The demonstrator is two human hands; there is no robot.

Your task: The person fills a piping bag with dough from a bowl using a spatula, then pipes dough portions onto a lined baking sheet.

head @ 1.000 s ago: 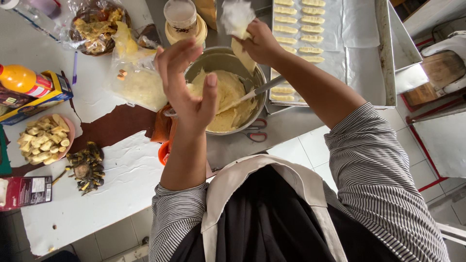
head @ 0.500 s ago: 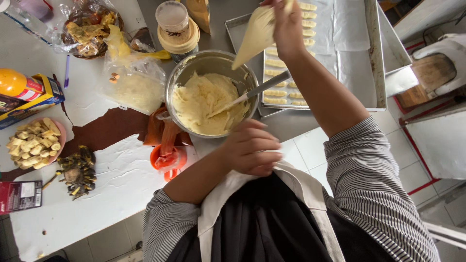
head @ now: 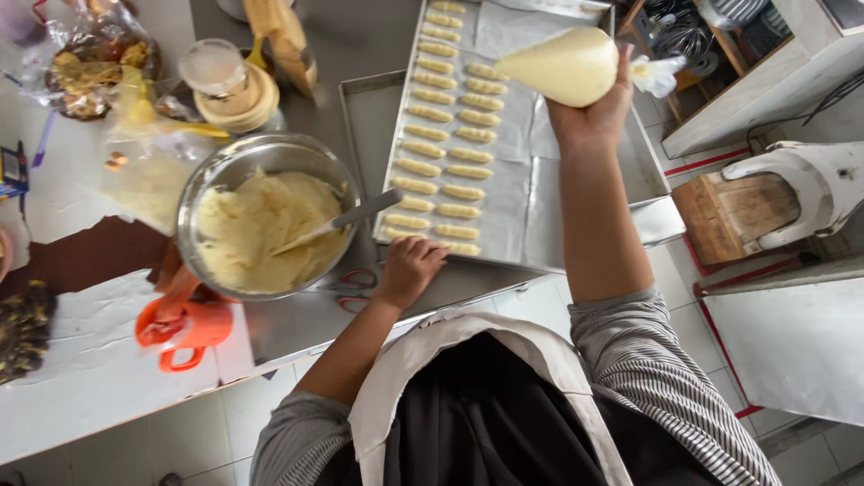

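Note:
My right hand (head: 594, 112) is shut around a full piping bag (head: 562, 65) of pale batter, held above the far right of a paper-lined baking tray (head: 531, 211). Rows of piped dough fingers (head: 441, 144) fill the tray's left half. My left hand (head: 409, 270) grips the tray's near left corner, fingers curled on its rim. Just left of that hand stands a metal bowl (head: 191, 202) of the same batter (head: 256, 229), with a spoon handle (head: 364, 211) sticking out toward the tray.
Red-handled scissors (head: 355, 283) lie by my left hand. An orange cup (head: 184, 328) sits in front of the bowl. A lidded jar (head: 220, 76), plastic bags (head: 144, 171) and a second metal tray (head: 360, 117) lie behind. Right of the counter, a wooden stand (head: 729, 211).
My right hand has carried the piping bag rightward over the tray. My left hand dropped from above the bowl, drew toward my body, then reached onto the tray's corner.

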